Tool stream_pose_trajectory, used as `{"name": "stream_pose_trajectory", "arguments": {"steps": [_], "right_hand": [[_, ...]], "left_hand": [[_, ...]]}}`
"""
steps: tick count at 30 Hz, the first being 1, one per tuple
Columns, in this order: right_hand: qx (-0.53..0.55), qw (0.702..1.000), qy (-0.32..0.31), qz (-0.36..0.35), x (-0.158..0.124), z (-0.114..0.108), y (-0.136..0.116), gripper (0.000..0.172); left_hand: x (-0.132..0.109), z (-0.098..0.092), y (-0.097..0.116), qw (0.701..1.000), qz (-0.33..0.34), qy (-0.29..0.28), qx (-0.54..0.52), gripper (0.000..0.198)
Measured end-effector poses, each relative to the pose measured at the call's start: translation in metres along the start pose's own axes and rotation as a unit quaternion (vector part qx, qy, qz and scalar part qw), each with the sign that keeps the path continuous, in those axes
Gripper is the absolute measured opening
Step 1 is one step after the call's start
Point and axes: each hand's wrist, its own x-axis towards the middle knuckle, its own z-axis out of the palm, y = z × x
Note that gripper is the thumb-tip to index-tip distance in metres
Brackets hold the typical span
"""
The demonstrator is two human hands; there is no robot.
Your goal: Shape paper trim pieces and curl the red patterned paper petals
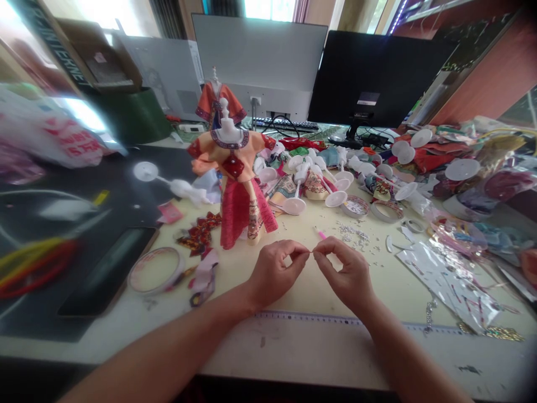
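Object (311,252) between the fingers (297,246) too small to identify

Daylight is being admitted through an overexposed window (269,9); the leftmost bag (62,131) is being smeared by edge blur; glare is being returned by crumpled plastic (455,238).

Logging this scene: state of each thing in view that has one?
Left hand: pinched, anything held too small to tell
Right hand: pinched, likewise unclear
Front dress form: clothed, upright
Rear dress form: clothed, upright
Leftmost dress form: bare, lying down
Touchscreen device: flat, screen dark
Leftmost tape roll: flat
Shiny pieces: scattered
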Motion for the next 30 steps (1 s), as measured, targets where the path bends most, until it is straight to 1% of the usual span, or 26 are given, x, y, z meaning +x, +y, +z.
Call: {"name": "stream_pose_trajectory", "arguments": {"steps": [6, 14, 19, 25, 27, 30], "right_hand": [[-0.011, 1.000, 0.007, 0.003, -0.0014, -0.0006, 0.0020, 0.010], [0.009, 1.000, -0.006, -0.029, 0.0001, -0.0003, 0.0006, 0.010], [0.007, 0.999, 0.006, -0.037, 0.0003, 0.0006, 0.0018, 0.012], [0.004, 0.999, 0.002, -0.038, 0.0008, 0.0013, 0.0023, 0.012], [0.005, 0.999, 0.001, -0.039, 0.0007, 0.0013, 0.0022, 0.013], [-0.001, 0.999, 0.003, -0.036, 0.0004, 0.0013, 0.0024, 0.014]], "left_hand": [[0.0009, 0.0001, 0.0003, 1.000, 0.000, 0.002, -0.003, 0.008], [-0.0003, 0.0006, -0.0003, 1.000, -0.007, -0.001, -0.006, 0.009], [-0.0001, 0.0006, -0.0003, 1.000, -0.014, -0.005, 0.000, 0.009], [0.0002, 0.0003, 0.0006, 1.000, -0.015, -0.005, 0.002, 0.009], [0.0004, -0.0001, 0.0012, 1.000, -0.026, -0.008, -0.008, 0.010], [0.0010, -0.0010, 0.0025, 0.996, -0.063, -0.031, -0.054, 0.012]]}}
